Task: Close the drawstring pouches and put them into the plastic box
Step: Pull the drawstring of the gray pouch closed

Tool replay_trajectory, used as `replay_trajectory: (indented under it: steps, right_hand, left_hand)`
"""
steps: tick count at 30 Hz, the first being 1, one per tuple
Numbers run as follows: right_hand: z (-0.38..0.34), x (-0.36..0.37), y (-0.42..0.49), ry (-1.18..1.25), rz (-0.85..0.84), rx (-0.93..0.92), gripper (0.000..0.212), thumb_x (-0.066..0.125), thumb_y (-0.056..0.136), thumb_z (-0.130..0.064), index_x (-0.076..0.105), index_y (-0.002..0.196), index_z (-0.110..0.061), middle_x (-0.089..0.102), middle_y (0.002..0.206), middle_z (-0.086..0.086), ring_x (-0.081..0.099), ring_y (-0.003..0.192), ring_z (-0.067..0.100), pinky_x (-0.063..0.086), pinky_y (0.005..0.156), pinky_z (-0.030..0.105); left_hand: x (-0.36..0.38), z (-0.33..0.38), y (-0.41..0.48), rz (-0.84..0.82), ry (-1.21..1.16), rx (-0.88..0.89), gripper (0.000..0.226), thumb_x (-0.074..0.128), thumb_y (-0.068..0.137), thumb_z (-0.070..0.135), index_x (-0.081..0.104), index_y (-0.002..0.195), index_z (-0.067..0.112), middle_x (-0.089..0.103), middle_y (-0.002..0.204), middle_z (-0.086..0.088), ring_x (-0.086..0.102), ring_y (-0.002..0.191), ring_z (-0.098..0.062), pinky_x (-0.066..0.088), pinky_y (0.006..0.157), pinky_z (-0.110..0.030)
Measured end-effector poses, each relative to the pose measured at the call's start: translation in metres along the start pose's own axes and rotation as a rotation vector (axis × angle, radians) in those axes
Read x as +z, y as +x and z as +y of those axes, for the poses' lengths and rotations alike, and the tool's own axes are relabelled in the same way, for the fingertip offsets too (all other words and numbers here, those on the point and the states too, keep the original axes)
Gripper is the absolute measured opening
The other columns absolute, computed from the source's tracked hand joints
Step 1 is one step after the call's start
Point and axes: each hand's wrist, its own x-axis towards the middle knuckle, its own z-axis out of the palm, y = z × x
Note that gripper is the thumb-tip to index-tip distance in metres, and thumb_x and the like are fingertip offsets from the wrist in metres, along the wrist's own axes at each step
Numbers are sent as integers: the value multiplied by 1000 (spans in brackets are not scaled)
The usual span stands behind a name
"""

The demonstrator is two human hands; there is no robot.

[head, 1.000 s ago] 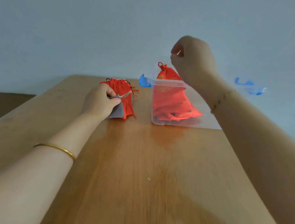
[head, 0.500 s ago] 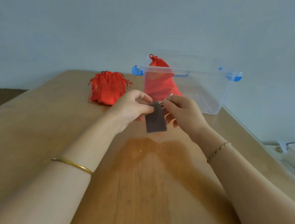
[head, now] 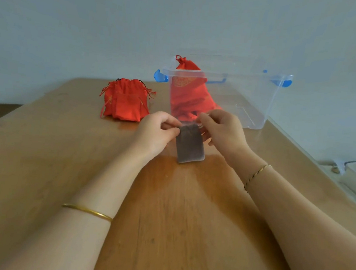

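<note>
So the left-hand grip (head: 158, 131) has thumb and fingers pinched on the top left corner of a small flat dark grey cloth drawstring pouch (head: 190, 145). The right-hand grip (head: 222, 130) is curled in on the top right corner. It's too blurry to say if those fingers have the cord or just the cloth, but they're clamped on the pouch top either way. The pouch hangs straight down between the two hands, mouth up, over the middle of the brown wooden worktop (head: 64, 146). I honestly can't tell if its bottom edge touches the wood or sits just above it. There's a plain gold bangle (head: 86, 212) on the left wrist and a thin twisted gold-and-dark bracelet (head: 256, 176) on the right wrist. Just behind the hands is the clear plastic box (head: 257, 103) with blue latches on its ends, lid off, sitting towards the far right of the worktop. Inside it at the left end a red satin pouch with a gold pattern (head: 187, 92) stands upright, and its cinched neck pokes up over the rim. More red fabric is bunched at its foot on the box floor. Off to the left of the box, well apart from it, a little heap of red drawstring pouches (head: 125, 101) sits on the wood. Their tops look loose and their cords stick out the sides. Pale blue-grey wall (head: 118, 22) behind everything.
</note>
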Motion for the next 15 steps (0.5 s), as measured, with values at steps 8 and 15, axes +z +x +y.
replay_trajectory:
  steps: [8,15]
  right_hand:
    - [6,-7,0,164,-27,120,20,52,90,-7,64,74,-11,69,75,10,63,60,18,50,55,25]
    - [5,-9,-1,-4,32,74,25,49,92,-24,64,76,-13,64,67,7,57,58,17,47,61,31]
  left_hand:
    - [-8,-15,2,72,325,18,11,60,88,19,63,86,29,62,85,8,57,82,-13,45,69,-28]
    - [-16,-11,0,192,256,30,12,58,90,20,68,91,13,59,88,6,50,82,-10,33,68,-21]
